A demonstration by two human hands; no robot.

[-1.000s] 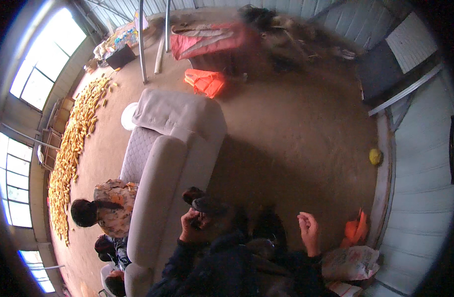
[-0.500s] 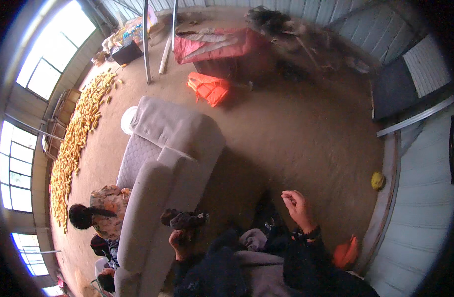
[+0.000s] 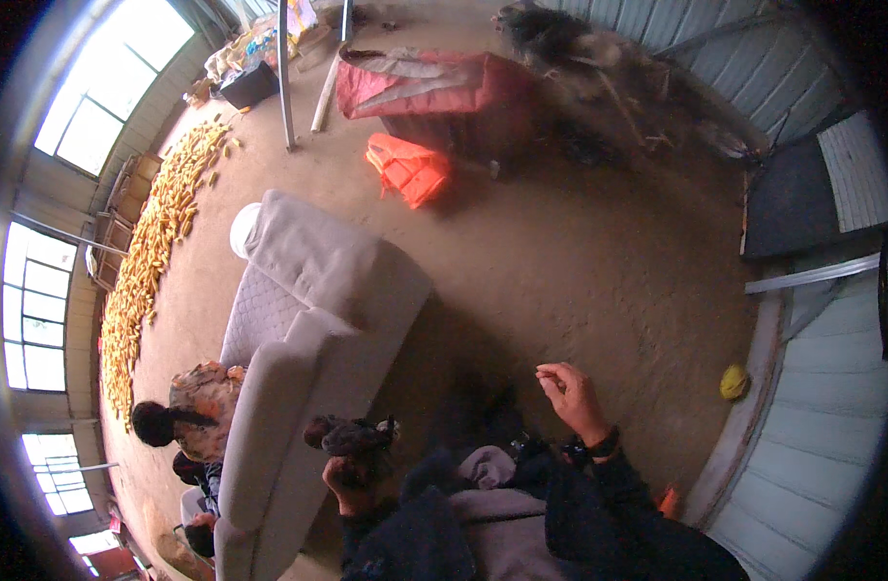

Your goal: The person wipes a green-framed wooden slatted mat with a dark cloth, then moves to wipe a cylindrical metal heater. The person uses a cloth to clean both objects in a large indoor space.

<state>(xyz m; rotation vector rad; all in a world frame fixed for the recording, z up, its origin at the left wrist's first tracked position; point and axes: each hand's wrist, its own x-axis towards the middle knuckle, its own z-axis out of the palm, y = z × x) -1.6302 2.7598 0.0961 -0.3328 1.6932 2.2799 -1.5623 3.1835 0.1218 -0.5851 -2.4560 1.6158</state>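
My left hand (image 3: 350,484), at the lower middle beside the back of the grey sofa (image 3: 313,387), is closed round a dark crumpled bundle (image 3: 355,438). The bundle looks soft; its exact kind is too dim to tell. My right hand (image 3: 572,402) is raised over the brown floor, thumb and fingertips drawn together in a pinch. Whatever is between those fingertips, if anything, is too small to make out. A dark band (image 3: 606,443) circles the right wrist. Between my forearms, a greyish bunched cloth (image 3: 488,467) lies against my dark jacket.
Beyond the sofa a person in a floral top (image 3: 204,407) sits low. Corn cobs (image 3: 153,247) cover the floor at left. Ahead are an orange bag-like thing (image 3: 407,169), a red-covered box (image 3: 415,85) and a metal post (image 3: 283,77). A yellow ball (image 3: 734,382) lies by the right wall.
The view has shifted slightly. Both hands appear a little further left, the right one also slightly higher. The orange thing at lower right is now mostly hidden behind my right sleeve.
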